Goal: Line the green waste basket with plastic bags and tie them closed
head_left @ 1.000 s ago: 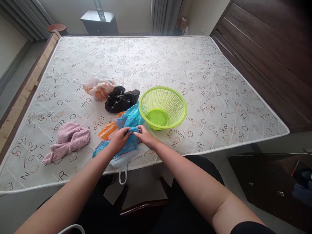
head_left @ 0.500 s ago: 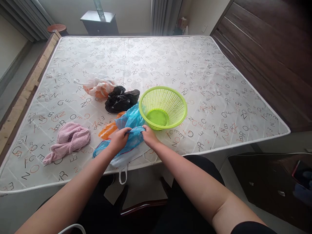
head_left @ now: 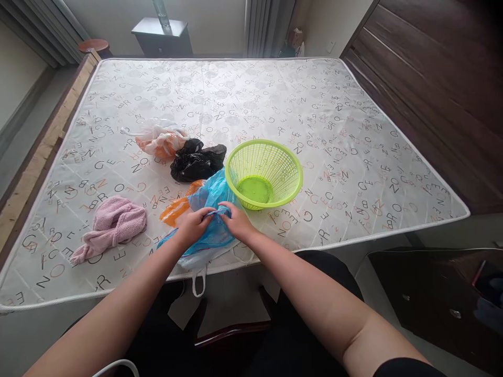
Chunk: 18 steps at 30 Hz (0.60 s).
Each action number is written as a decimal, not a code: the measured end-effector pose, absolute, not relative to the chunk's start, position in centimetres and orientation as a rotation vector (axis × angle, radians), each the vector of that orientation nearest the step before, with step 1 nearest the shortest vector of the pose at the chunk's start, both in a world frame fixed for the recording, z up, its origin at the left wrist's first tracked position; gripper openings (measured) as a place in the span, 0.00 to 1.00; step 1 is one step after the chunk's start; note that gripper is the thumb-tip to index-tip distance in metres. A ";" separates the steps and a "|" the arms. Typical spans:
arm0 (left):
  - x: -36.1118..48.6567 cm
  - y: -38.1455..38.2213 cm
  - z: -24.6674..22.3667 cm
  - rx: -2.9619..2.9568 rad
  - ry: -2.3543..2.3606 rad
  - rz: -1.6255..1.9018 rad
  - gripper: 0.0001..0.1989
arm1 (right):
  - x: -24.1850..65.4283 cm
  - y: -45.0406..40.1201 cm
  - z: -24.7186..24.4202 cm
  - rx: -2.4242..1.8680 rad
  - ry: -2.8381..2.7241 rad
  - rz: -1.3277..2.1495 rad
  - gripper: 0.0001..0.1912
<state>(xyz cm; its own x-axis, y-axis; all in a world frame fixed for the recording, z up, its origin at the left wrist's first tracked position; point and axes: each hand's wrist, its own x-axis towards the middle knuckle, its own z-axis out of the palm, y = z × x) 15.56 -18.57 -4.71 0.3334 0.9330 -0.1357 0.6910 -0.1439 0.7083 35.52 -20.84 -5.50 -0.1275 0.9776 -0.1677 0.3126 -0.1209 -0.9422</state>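
Observation:
A crumpled blue plastic bag [head_left: 215, 235] lies near the mattress's front edge, with a gathered part of it pinched between my hands. My left hand [head_left: 193, 224] is closed on that part from the left. From the right, my right hand [head_left: 236, 220] grips it too, thumb and fingers nearly meeting the other hand. Under and behind the blue bag are an orange plastic bag [head_left: 175, 211] and a white plastic bag [head_left: 196, 262], whose handle loop hangs over the edge. An empty green plastic basket [head_left: 296, 186] stands upright just beyond my right hand.
All this rests on a letter-printed mattress [head_left: 353, 157]. A black plastic bag [head_left: 196, 163] and an orange-and-white plastic bag [head_left: 161, 140] lie farther back. At left is a crumpled pink towel [head_left: 116, 222]. A dark wooden headboard [head_left: 424, 94] rises at right.
My hands have drawn closer together, bunching the stretch of blue bag between them. The bag's loose left end has pulled in toward my hands.

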 end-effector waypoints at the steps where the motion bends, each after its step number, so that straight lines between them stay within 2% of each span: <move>1: 15.6 -18.6 -4.4 1.923 1.402 0.434 0.19 | 35.5 -20.8 -5.5 -1.476 -1.502 1.271 0.12; 4: 15.3 -18.3 -3.8 1.934 1.384 0.406 0.21 | 35.8 -20.5 -5.3 -1.520 -1.495 1.216 0.12; 6: 14.9 -17.9 -3.6 1.951 1.414 0.382 0.21 | 36.1 -20.2 -5.2 -1.555 -1.438 1.197 0.08; 8: 14.4 -17.4 -3.7 1.977 1.474 0.344 0.17 | 36.3 -19.9 -5.1 -1.581 -1.336 1.231 0.11; 12: 13.2 -16.5 -4.2 1.946 1.661 0.344 0.10 | 36.1 -19.6 -5.4 -1.546 -0.935 1.455 0.12; 15: 12.6 -15.9 -4.0 1.849 1.773 0.419 0.11 | 35.9 -19.5 -5.3 -1.428 -0.654 1.693 0.13; 18: 12.3 -15.5 -3.3 1.759 1.850 0.559 0.13 | 36.0 -19.8 -4.8 -1.283 -0.650 1.914 0.16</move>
<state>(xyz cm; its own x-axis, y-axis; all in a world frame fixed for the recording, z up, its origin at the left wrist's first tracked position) 12.27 -15.49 -3.30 -0.0196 0.9959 -0.0880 0.7804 0.0702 0.6214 35.98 -19.77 -4.78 -0.2354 0.7956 -0.5582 -0.2910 -0.6057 -0.7406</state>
